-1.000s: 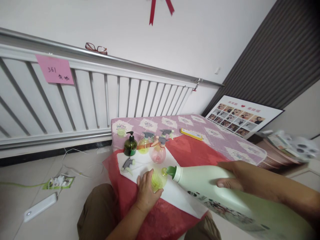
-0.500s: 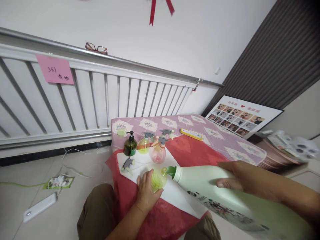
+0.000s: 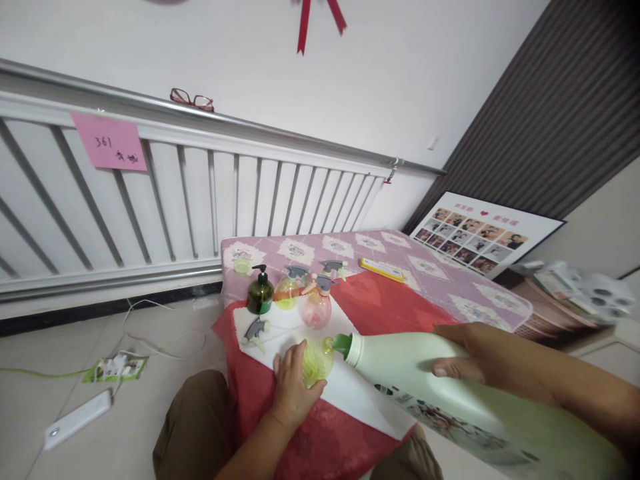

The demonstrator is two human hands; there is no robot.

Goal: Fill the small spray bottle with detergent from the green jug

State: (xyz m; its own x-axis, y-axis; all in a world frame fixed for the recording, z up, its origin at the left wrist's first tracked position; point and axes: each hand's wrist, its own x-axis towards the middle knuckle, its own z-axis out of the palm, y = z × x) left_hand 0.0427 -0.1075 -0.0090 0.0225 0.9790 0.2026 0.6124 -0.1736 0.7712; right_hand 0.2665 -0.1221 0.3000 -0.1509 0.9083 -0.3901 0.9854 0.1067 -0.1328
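My left hand [image 3: 296, 387] wraps round a small yellow-green spray bottle [image 3: 315, 365] whose head is off, tilting its neck to the right. My right hand [image 3: 470, 357] grips a large pale green detergent jug [image 3: 410, 353] held on its side. The jug's green spout sits at the mouth of the small bottle. Just left of my left hand lies a loose grey trigger spray head [image 3: 257, 332]. Behind stand a pink spray bottle [image 3: 316, 311], a yellow spray bottle [image 3: 289, 293] and a dark green pump bottle [image 3: 260, 293].
White paper [image 3: 370, 407] and red cloth [image 3: 400, 307] cover part of the purple patterned table [image 3: 425, 267]. Towards the back are another spray head [image 3: 334, 268], a small green cap [image 3: 242, 266] and a yellow box [image 3: 381, 269]. A power strip [image 3: 77, 419] and cables lie on the floor.
The view has shifted very slightly. Both hands, the jug and the small bottle keep nearly the same positions, with the spout still at the bottle's mouth.
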